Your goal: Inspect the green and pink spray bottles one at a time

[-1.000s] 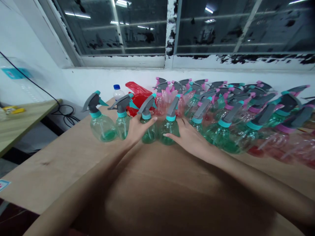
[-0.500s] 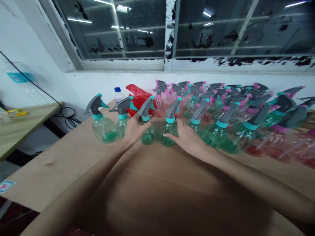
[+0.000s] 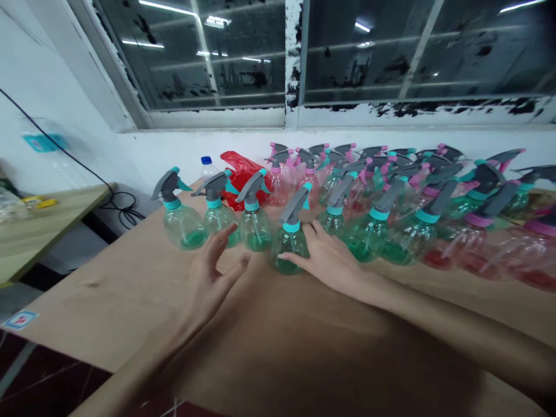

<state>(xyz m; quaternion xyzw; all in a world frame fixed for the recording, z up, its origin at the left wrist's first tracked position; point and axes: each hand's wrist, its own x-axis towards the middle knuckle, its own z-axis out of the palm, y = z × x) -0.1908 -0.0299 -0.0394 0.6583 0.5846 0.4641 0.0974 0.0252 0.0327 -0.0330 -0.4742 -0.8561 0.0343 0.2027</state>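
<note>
My right hand (image 3: 324,252) grips a green spray bottle (image 3: 287,255) with a grey trigger head and turquoise collar. Its thumb lies across the front and the fingers go round the right side. The bottle stands upright, a little nearer to me than its row. Off to the left, my left hand (image 3: 215,266) is open with nothing in it, thumb and fingers apart. Just beyond it stand three more green spray bottles: the left one (image 3: 185,226), the middle one (image 3: 219,217) and the one on the right (image 3: 256,226).
Several green and pink spray bottles (image 3: 367,237) crowd the table's right side along the wall. A red plastic bag (image 3: 243,174) and a blue-capped bottle (image 3: 208,167) sit at the back. Left of the wooden table (image 3: 108,289) are another table (image 3: 52,217) and a black cable (image 3: 124,211).
My left hand has let go of the spray bottle it was on and drawn back toward me, opening. My right hand has brought its bottle slightly nearer and to the left.
</note>
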